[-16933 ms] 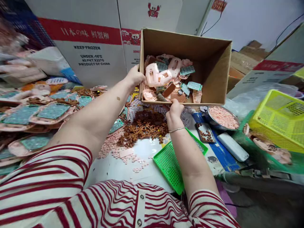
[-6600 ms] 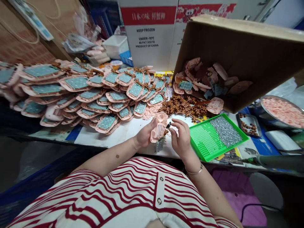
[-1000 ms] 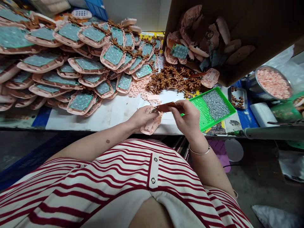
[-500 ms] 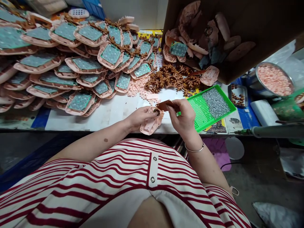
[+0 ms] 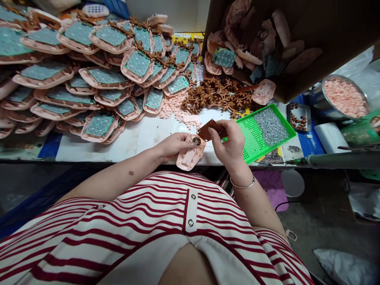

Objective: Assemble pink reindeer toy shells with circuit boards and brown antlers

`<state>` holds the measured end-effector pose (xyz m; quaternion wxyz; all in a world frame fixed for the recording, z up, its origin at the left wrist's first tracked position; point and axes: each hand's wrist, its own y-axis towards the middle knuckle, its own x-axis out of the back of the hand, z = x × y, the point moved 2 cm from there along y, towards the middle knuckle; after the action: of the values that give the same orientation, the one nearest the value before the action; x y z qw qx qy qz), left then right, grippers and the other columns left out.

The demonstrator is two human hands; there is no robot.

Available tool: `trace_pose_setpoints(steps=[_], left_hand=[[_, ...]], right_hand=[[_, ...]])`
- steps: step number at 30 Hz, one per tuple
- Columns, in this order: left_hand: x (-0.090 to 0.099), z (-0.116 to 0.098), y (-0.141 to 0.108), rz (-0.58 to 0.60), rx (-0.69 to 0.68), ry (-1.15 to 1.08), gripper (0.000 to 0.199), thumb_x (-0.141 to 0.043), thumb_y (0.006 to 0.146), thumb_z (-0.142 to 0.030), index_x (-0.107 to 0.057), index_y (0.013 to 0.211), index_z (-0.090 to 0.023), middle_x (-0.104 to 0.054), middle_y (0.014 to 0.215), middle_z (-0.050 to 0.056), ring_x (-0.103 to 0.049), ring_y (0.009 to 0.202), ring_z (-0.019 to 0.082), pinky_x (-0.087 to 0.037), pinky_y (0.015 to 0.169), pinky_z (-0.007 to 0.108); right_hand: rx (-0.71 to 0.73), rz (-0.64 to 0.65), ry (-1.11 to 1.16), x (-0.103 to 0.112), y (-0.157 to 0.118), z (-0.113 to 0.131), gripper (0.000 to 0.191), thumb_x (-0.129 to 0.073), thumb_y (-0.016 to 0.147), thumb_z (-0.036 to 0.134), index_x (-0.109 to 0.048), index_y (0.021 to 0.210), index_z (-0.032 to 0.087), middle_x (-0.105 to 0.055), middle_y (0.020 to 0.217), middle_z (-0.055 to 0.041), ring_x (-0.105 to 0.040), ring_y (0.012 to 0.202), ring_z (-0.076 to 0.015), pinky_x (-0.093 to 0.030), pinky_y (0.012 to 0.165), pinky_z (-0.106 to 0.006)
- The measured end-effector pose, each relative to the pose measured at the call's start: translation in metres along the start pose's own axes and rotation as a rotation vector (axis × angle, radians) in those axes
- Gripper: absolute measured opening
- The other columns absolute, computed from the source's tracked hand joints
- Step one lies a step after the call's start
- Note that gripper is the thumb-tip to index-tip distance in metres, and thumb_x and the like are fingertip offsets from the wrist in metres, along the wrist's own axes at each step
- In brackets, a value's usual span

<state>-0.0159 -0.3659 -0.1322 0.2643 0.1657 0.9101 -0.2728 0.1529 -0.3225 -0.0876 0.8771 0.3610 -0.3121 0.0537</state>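
In the head view, the two hands are apart, each pinching its own part. The left hand grips a pink shell, its thumb by a dark round part set in it; the right hand pinches a brown board at the shell's upper edge. Whether wires join them is too small to tell.

This piece looks partway done: round part in place, board not seated. Left of the left hand, stacked shells already carry boards. Beyond the right hand, a box holds loose shells, seemingly left to do. Screws fill half the green tray beside that hand.
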Motion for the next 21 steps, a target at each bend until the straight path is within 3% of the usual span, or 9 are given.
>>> trace_pose_setpoints(steps=[5,10,15,18,21], left_hand=[[-0.004,-0.001,0.000,-0.026,-0.017,0.053,0.031,-0.083,0.071,-0.035,-0.069,0.084,-0.010,-0.072,0.074,0.008,-0.066,0.060,0.016,-0.052,0.059,0.027],[-0.007,0.001,0.000,-0.017,-0.039,0.141,0.025,-0.079,0.075,-0.034,-0.066,0.079,-0.013,-0.069,0.068,0.003,-0.062,0.054,0.013,-0.046,0.052,0.024],[-0.006,-0.001,0.002,-0.122,-0.082,0.245,0.024,-0.079,0.072,-0.033,-0.066,0.076,-0.012,-0.068,0.068,0.001,-0.060,0.059,0.012,-0.046,0.058,0.023],[-0.008,-0.002,0.003,-0.150,-0.071,0.305,0.025,-0.078,0.072,-0.032,-0.063,0.070,-0.013,-0.064,0.061,-0.001,-0.056,0.054,0.010,-0.042,0.054,0.022],[-0.010,-0.002,0.003,-0.134,-0.053,0.262,0.024,-0.077,0.073,-0.032,-0.064,0.073,-0.012,-0.066,0.064,0.001,-0.058,0.054,0.011,-0.043,0.054,0.022]], right_hand=[[-0.037,-0.055,-0.060,-0.001,-0.009,0.003,0.005,-0.059,0.092,0.024,-0.055,0.094,0.022,-0.055,0.079,0.0004,-0.050,0.071,-0.0131,-0.041,0.062,-0.029],[0.015,-0.043,-0.138,-0.005,-0.007,0.010,0.003,-0.056,0.092,0.020,-0.054,0.093,0.021,-0.055,0.079,0.0003,-0.050,0.070,-0.0130,-0.039,0.062,-0.029],[0.042,-0.023,-0.216,-0.012,-0.004,0.017,0.005,-0.052,0.090,0.016,-0.052,0.091,0.021,-0.055,0.079,-0.0013,-0.050,0.072,-0.0145,-0.038,0.063,-0.030],[-0.001,0.014,-0.206,-0.015,-0.003,0.018,0.007,-0.050,0.089,0.015,-0.052,0.089,0.021,-0.054,0.079,-0.0015,-0.049,0.071,-0.0147,-0.037,0.063,-0.030],[-0.149,-0.033,-0.107,-0.013,-0.002,0.013,0.008,-0.054,0.085,0.016,-0.050,0.083,0.023,-0.053,0.075,0.0003,-0.048,0.068,-0.0138,-0.038,0.062,-0.030]])
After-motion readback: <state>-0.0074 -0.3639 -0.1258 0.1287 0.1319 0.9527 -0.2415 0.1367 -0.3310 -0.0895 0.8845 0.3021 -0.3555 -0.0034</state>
